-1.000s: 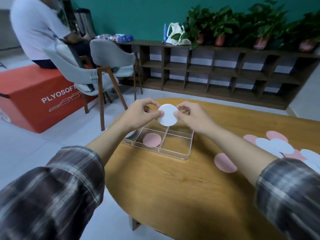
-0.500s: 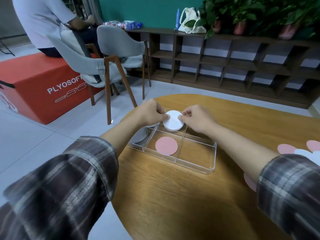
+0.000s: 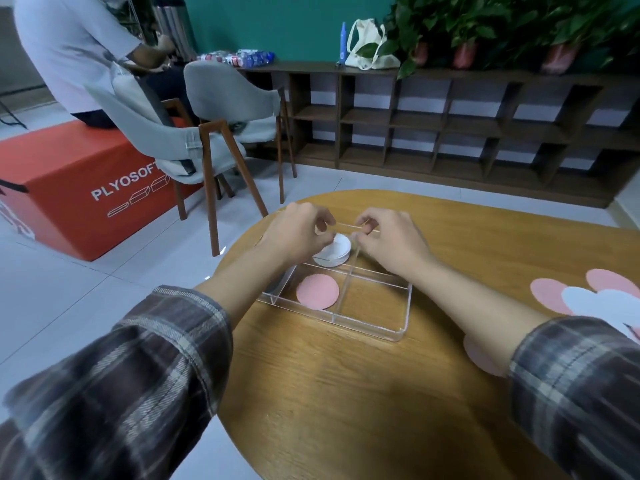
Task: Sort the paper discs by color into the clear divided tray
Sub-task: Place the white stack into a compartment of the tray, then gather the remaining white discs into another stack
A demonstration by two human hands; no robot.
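Note:
A clear divided tray [image 3: 406, 317] stands on the wooden table [image 3: 346, 403]. One pink disc [image 3: 317, 291] lies flat in its near-left compartment. A white disc [image 3: 333, 253] sits low in the far-left compartment. My left hand [image 3: 298, 233] pinches its left edge and my right hand [image 3: 389, 242] pinches its right edge, fingers curled over it. Both right compartments show bare wood. Loose pink discs [image 3: 547, 293] and white discs [image 3: 595, 303] lie overlapping at the table's right edge. Another pink disc [image 3: 481, 360] is partly hidden under my right forearm.
The table's rounded left edge runs close beside the tray. Beyond it on the floor are two grey chairs [image 3: 228, 95], an orange box [image 3: 69, 181] with a person [image 3: 69, 46] sitting on it, and a low dark shelf [image 3: 450, 126] with plants.
Both hands have lowered the white disc from above the tray down into the far-left compartment. The camera has tipped down and moved closer.

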